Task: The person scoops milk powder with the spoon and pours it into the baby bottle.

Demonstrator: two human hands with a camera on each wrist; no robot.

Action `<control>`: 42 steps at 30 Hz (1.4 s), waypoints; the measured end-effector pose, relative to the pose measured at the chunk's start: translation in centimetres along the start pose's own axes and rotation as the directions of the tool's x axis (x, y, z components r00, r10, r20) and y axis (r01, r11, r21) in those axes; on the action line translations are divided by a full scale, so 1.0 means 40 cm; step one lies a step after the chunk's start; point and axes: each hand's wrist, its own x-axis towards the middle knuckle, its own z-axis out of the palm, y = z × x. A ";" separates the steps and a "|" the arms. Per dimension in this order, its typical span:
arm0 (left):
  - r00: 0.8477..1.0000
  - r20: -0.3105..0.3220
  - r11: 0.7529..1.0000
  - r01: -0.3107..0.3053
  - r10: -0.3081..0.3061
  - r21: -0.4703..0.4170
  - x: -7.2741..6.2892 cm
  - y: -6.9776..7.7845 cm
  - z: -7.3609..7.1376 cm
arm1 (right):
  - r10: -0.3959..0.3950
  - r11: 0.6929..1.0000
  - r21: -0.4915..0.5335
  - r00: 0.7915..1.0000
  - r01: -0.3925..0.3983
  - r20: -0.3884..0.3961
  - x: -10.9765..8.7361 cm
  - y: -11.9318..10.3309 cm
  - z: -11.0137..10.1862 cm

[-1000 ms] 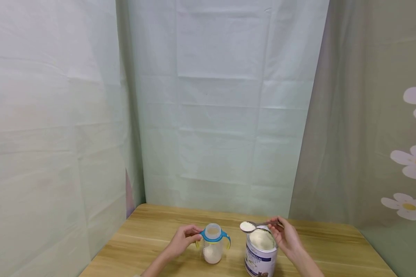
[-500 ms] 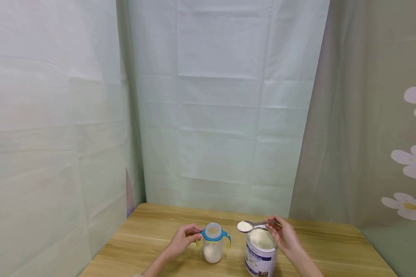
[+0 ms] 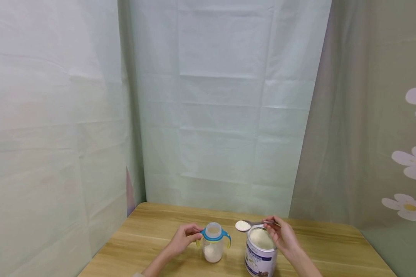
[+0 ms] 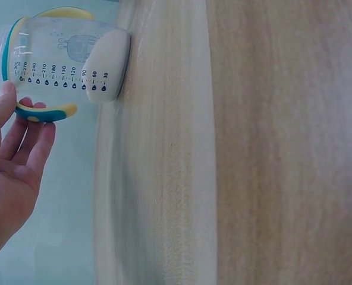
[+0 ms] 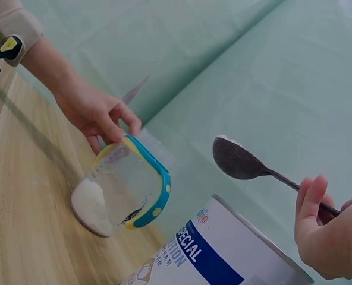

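Observation:
A clear baby bottle [image 3: 213, 246] with a blue and yellow collar and two side handles stands uncapped on the table. White powder fills its lower part, up to around the 90 mark in the left wrist view. My left hand [image 3: 184, 240] grips the bottle's left handle [image 4: 45, 113] between thumb and fingers. In my right hand [image 3: 282, 236] is a dark spoon [image 5: 241, 161], pinched by its handle and heaped with white powder [image 3: 242, 226]. The spoon's bowl hangs between the bottle and an open milk powder tin [image 3: 260, 257], whose inside shows pale powder.
A wood-grain table [image 3: 152, 221] carries the bottle and tin, with the tin close to the bottle's right. Pale cloth hangs [image 3: 218, 134] rise behind the table and on both sides; flowers [image 3: 410, 207] are printed at right.
My right hand has moved slightly left, carrying the heaped spoon from over the tin's left rim toward the bottle. My left hand and the bottle stay in place.

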 end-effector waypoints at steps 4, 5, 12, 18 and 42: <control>1.000 -0.001 1.000 0.011 -0.011 -0.001 -0.001 0.001 0.000 | 0.008 1.000 -0.001 1.000 -0.008 0.016 0.001 0.002 0.004; 1.000 -0.001 1.000 0.012 -0.012 -0.002 -0.001 0.002 0.000 | 0.008 1.000 -0.003 1.000 -0.008 0.020 0.001 0.003 0.004; 1.000 0.000 1.000 0.022 -0.022 -0.008 -0.001 0.004 0.001 | 0.008 1.000 -0.016 0.999 -0.007 0.047 0.002 0.006 0.007; 1.000 0.004 1.000 0.021 -0.021 -0.017 -0.002 0.007 0.001 | 0.033 0.999 -0.004 0.996 -0.033 0.086 0.001 0.006 0.008; 1.000 0.009 1.000 0.001 -0.001 -0.008 -0.002 0.003 -0.001 | 0.077 0.997 -0.037 0.977 -0.071 0.201 0.001 0.012 0.014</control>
